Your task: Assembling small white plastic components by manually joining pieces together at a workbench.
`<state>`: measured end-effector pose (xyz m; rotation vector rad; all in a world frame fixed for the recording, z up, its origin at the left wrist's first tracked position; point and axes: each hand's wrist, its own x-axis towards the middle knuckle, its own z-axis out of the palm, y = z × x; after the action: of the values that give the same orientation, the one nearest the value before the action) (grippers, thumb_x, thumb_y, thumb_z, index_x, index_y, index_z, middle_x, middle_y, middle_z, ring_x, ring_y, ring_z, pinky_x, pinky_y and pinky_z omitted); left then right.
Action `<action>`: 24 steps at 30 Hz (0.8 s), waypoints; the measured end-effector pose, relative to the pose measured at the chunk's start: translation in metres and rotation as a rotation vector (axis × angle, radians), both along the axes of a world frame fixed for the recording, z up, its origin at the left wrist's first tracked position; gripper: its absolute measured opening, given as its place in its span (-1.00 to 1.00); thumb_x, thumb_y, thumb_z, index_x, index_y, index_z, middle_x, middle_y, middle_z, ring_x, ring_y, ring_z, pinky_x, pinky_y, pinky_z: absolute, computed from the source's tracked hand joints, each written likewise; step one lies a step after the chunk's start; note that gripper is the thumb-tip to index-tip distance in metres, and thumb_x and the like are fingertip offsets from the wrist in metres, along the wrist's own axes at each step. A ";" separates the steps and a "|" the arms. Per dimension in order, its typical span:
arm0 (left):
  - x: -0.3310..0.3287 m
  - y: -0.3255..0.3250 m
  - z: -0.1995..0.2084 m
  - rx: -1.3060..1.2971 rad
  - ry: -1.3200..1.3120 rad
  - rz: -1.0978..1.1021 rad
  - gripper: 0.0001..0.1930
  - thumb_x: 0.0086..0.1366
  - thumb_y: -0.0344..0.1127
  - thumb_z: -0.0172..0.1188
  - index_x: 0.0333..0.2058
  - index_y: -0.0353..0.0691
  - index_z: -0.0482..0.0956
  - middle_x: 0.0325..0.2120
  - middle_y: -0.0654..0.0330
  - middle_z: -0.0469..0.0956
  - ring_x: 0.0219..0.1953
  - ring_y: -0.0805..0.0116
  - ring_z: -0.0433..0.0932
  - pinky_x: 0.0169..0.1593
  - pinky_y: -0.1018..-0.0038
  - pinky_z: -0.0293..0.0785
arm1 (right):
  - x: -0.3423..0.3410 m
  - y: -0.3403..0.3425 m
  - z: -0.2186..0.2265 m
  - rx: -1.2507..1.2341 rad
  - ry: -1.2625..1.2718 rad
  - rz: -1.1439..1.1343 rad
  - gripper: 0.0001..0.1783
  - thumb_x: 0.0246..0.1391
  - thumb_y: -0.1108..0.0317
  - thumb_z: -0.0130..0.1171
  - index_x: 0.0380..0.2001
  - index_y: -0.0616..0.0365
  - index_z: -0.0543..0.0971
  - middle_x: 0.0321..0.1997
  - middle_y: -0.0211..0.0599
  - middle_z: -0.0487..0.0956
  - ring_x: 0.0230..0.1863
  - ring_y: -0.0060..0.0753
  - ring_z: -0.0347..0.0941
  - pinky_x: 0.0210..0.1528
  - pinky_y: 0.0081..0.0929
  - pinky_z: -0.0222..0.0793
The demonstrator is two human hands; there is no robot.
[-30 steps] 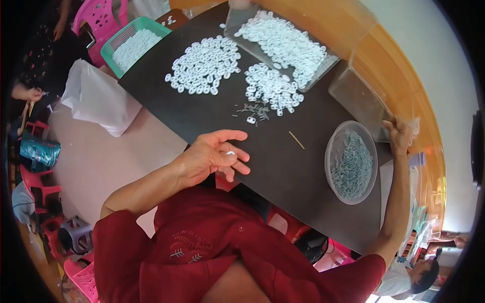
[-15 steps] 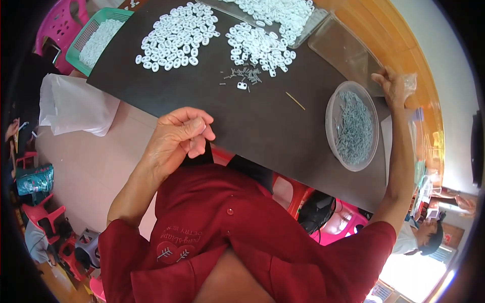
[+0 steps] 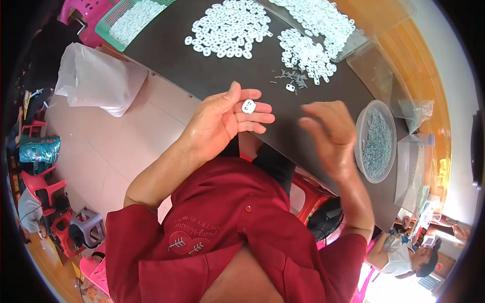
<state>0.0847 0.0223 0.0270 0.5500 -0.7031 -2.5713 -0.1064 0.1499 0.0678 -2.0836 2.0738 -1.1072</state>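
My left hand (image 3: 214, 121) is palm up over the near edge of the table, fingers stretched out. On its fingers rests a small white plastic piece (image 3: 248, 106) with two holes. To its right, my right hand (image 3: 331, 134) is raised over the tabletop, thumb and fingers apart, slightly blurred, with nothing visible between them. Beyond it lie a heap of small grey springs or pins (image 3: 295, 77), a single white piece (image 3: 290, 87) and a pile of white two-holed pieces (image 3: 305, 55). A clear round bowl (image 3: 359, 139) of small grey metal parts (image 3: 378, 146) stands right of my right hand.
White oval pieces (image 3: 230, 28) spread across the dark table (image 3: 172, 55). A clear tray (image 3: 353, 43) of white parts sits at the back. Clear boxes (image 3: 411, 171) line the right. A green basket (image 3: 108, 33) and white sack (image 3: 103, 83) are left. A person (image 3: 399, 255) is at lower right.
My right hand has come left from the clear box and plastic bag toward my left hand. My left hand has opened out of its curl, showing the white piece. The view has shifted.
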 end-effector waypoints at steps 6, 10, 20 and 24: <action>0.002 0.007 -0.006 0.037 0.064 0.012 -0.51 0.37 -0.03 -0.15 -0.03 -0.42 0.36 -0.18 0.02 0.49 -0.21 0.26 0.53 -0.11 0.35 0.44 | 0.058 -0.036 -0.032 -0.097 0.070 0.061 -0.71 -0.34 0.50 0.29 -0.38 0.15 0.57 -0.31 -0.29 0.52 -0.31 -0.23 0.37 -0.29 -0.39 0.31; -0.002 0.013 -0.013 0.097 0.036 -0.039 -0.58 0.37 -0.08 -0.12 -0.09 -0.37 0.37 -0.27 0.13 0.48 -0.25 0.31 0.52 -0.14 0.38 0.45 | 0.065 -0.032 -0.042 -0.123 0.110 0.018 -0.70 -0.40 0.49 0.29 -0.42 0.14 0.57 -0.35 -0.32 0.51 -0.33 -0.25 0.36 -0.33 -0.41 0.31; -0.032 -0.018 -0.025 -1.522 -0.445 0.355 -0.86 0.07 -0.46 0.22 -0.34 -0.25 0.55 -0.49 0.15 0.51 -0.49 0.34 0.51 -0.43 0.49 0.39 | -0.028 0.010 0.011 0.000 -0.217 -0.493 -0.88 0.04 0.48 0.13 -0.33 0.26 0.58 -0.49 -0.40 0.53 -0.44 -0.62 0.40 -0.32 -0.63 0.37; -0.060 -0.036 -0.031 -1.712 -0.517 0.354 -0.91 0.01 -0.48 0.21 -0.45 -0.22 0.51 -0.58 0.15 0.40 -0.45 0.16 0.46 -0.42 0.30 0.34 | -0.112 0.017 0.058 -0.163 -0.269 -0.608 -0.82 0.07 0.41 0.13 -0.32 0.34 0.57 -0.46 -0.35 0.53 -0.42 -0.60 0.42 -0.32 -0.64 0.36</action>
<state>0.0246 -0.0133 -0.0036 0.5475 -2.2103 -0.7789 -0.2183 0.1670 0.1256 -1.2555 2.6054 -1.5553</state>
